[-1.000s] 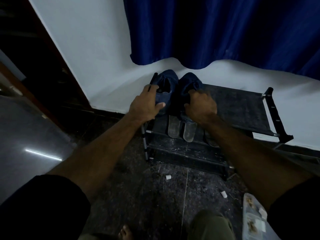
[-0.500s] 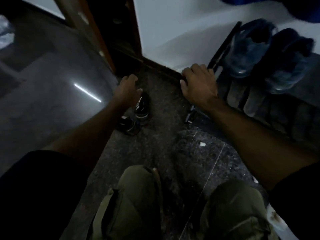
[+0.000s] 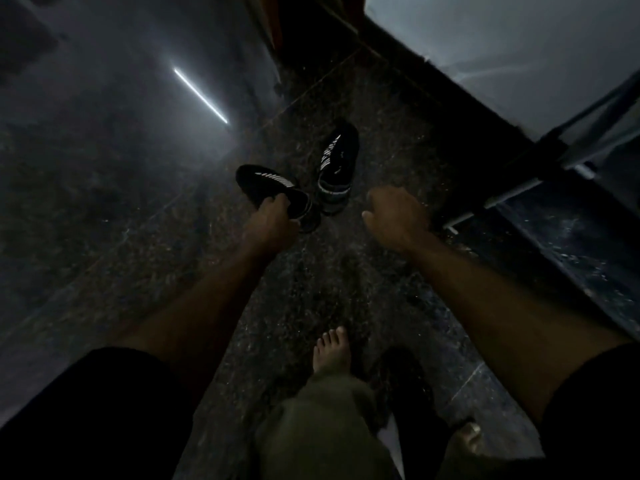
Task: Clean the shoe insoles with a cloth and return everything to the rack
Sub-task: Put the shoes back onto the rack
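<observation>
From the head camera, both bare forearms stretch forward and down over a dark speckled stone floor. The left hand is low near the floor, its fingers curled over the heel end of a black sneaker and gripping it there; the shoe lies turned sideways with its toe pointing left, a row of white slanted stripes along its side catching the light. Just beside it, heel almost touching, the second black sneaker sits on the floor pointing away from the person, showing the same white stripes and a paler sole edge at the heel. The right hand hangs to the right of that shoe, clear of it, fingers loosely curled under and holding nothing. Further right, the shoe rack shows only a corner, its pale metal tubes and a dark shelf edge against the white wall. The lighting is dim, so the insoles cannot be made out. A bare foot and an olive trouser leg show at the bottom.
</observation>
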